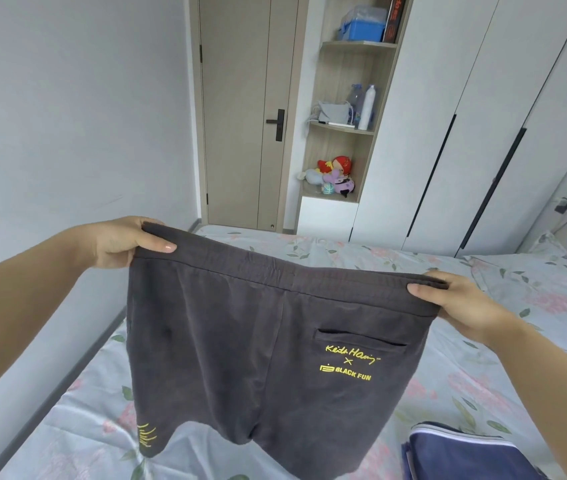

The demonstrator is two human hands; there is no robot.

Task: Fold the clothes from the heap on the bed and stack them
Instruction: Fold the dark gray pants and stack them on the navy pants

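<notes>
Pale-walled bedroom beyond both hands: beige door with a dark handle straight ahead, open shelf niche just to its right, white wardrobe with long black handles beyond the right hand. On the shelves, a blue box up high, two bottles lower, plush toys lower still.

Below the hands, bed spread with a floral sheet in pale blue, pink and green. Pillow in the same print off past the right hand, near a padded headboard.

Between the hands, dark grey shorts, held up in the air by the waistband and stretched wide, legs hanging down toward the sheet. Slit pocket below the right hand, with yellow lettering under it reading "Keith Haring x Black Fun". More yellow marks near the hem of the leg below the left hand.

Left hand pinching one end of the waistband, thumb flat on the near face, fingers curled behind the cloth. Right hand gripping the other end likewise, thumb on the near face, fingers out of sight behind. Waistband sloping down from left hand to right.

Below the right forearm, at the bottom edge of view, navy garment with a white stripe, lying on the sheet, seemingly folded, partly cut off by the frame.
</notes>
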